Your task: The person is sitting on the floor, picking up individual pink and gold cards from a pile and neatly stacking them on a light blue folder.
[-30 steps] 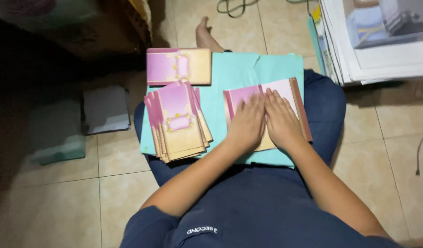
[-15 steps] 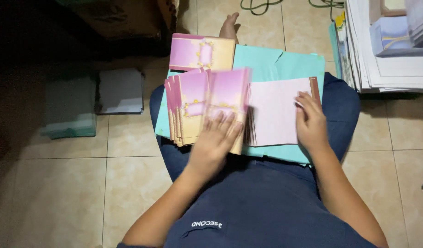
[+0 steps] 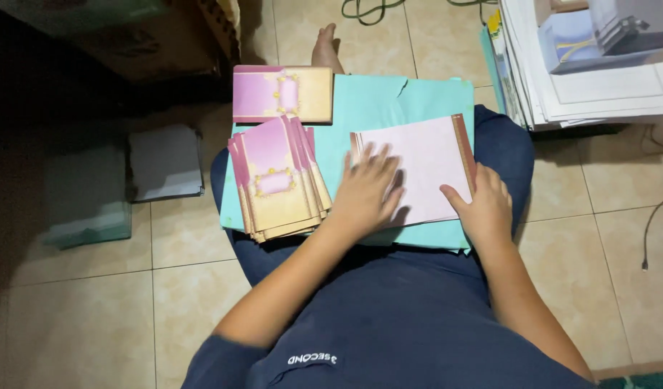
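Note:
A teal board point(image 3: 418, 101) lies across my lap. On its right half rests an open pale pink card sheet point(image 3: 429, 162) with a dark red strip on its right edge. My left hand point(image 3: 366, 193) lies flat on the sheet's left part, fingers spread. At the sheet's lower right corner my right hand point(image 3: 483, 209) presses down. A fanned stack of folded pink and gold cards point(image 3: 277, 180) lies on the board's left side, just left of my left hand. One more folded card point(image 3: 281, 94) lies crosswise above the stack.
A pile of large white printed sheets point(image 3: 591, 72) sits on the tiled floor at the upper right. Grey paper stacks point(image 3: 164, 162) lie on the floor at the left. A cardboard box point(image 3: 166, 36) stands at the upper left. A foot point(image 3: 324, 47) shows beyond the board.
My left hand put a folded card onto the fanned stack, then came back right onto the open pink sheet. My right hand stayed at the sheet's right edge.

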